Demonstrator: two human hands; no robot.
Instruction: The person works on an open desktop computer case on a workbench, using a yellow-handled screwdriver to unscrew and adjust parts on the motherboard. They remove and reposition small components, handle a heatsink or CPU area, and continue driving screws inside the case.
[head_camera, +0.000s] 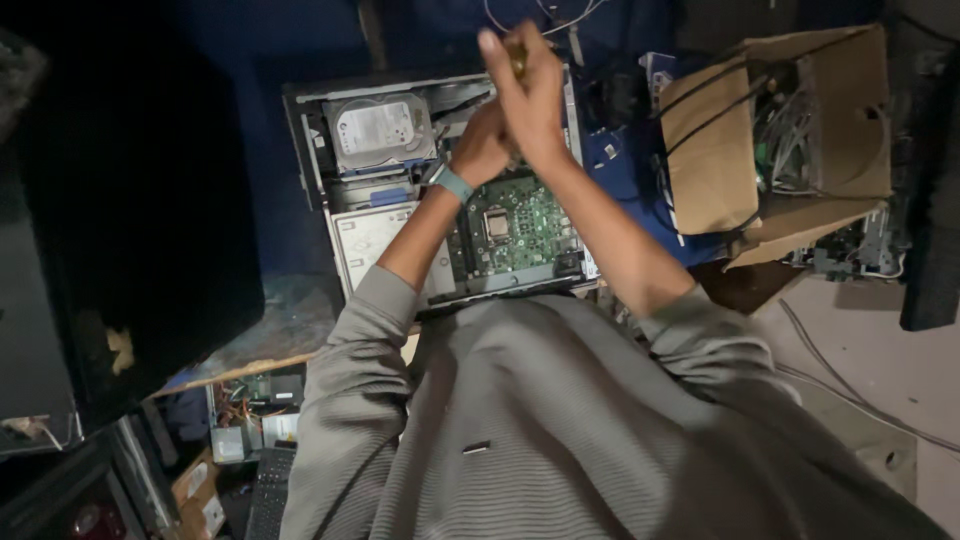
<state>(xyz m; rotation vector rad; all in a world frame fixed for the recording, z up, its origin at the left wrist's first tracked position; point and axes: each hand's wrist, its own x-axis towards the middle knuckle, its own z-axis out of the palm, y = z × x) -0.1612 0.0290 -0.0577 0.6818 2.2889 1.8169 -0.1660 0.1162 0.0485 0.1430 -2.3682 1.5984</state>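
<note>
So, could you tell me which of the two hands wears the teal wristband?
The left hand, lower over the open computer case; the right hand, raised above it, has a bare wrist.

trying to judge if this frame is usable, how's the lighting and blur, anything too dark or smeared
Head view: dim and uneven; the left side and top fall nearly to black, while the open computer case and cardboard box are lit. The right hand is slightly motion-blurred, so the tool handle in it is unclear; the left hand and the green board read sharper. Wide-angle bending at the edges.
</note>
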